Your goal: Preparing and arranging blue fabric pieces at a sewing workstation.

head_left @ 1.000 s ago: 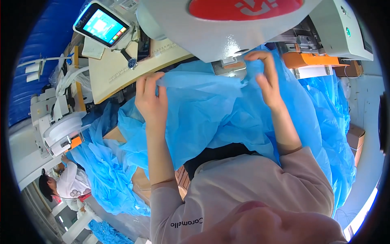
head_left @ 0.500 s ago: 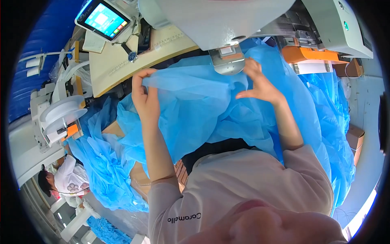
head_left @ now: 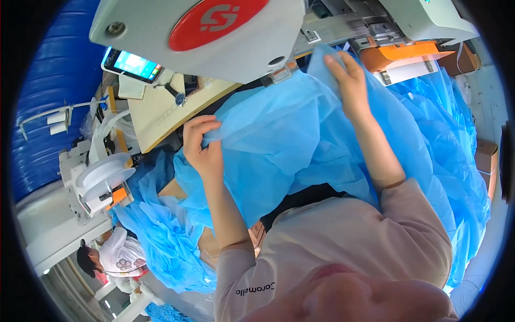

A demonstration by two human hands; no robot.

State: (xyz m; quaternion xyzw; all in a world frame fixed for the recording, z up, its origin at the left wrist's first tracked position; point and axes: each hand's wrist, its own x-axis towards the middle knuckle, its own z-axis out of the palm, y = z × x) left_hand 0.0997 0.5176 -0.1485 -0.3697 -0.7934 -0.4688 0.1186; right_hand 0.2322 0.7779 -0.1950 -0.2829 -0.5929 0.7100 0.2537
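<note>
A thin, light-blue nonwoven fabric (head_left: 273, 126) stretches in loose folds between my hands and hangs over my lap. My left hand (head_left: 205, 150) pinches its edge at the left, with thumb and fingers curled round it. At the far right, my right hand (head_left: 351, 88) grips a raised, folded part of the same fabric, thumb hidden behind it. Just left of that hand is the sewing machine head (head_left: 236, 51), white with a red oval badge. Its lower end hangs over the fabric's far edge, and the needle area is hidden.
A pale wooden table (head_left: 166, 121) at the left bears a watch (head_left: 179, 99) and a lit control screen (head_left: 131, 65). An orange metal part (head_left: 399, 55) stands beyond my right hand. More blue fabric (head_left: 445, 134) heaps at the right. A white reel (head_left: 104, 177) and a co-worker (head_left: 120, 252) are at the left.
My right hand has moved farther away and closed on the fabric, lifting a fold; before, its thumb was spread. My left hand keeps its pinch. The whole view has shifted, showing more machine head.
</note>
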